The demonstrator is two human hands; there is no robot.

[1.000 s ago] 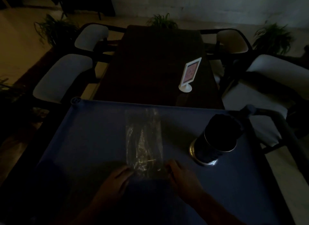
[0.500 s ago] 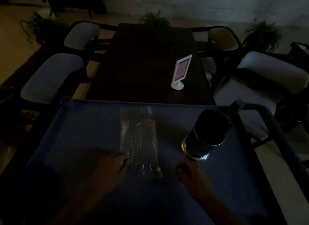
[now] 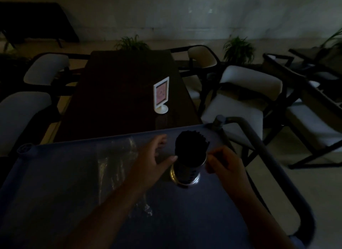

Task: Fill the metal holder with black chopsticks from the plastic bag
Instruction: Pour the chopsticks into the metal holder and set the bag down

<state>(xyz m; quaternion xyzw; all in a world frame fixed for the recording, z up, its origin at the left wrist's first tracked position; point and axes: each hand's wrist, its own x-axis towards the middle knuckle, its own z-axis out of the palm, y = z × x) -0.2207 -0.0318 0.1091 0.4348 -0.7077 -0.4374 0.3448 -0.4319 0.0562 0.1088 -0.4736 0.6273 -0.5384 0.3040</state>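
Flanking the metal holder (image 3: 187,170) near the cart's far edge — left hand (image 3: 154,159) open, right hand (image 3: 224,162) curled, grip unclear.

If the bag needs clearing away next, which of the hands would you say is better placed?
Probably the left hand: the plastic bag lies on its side of the metal holder, under its forearm. The right hand sits beyond the holder.

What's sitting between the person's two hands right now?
In the head view, the metal holder, packed with black chopsticks, stands between the left hand and the right hand. Both hands flank it closely.
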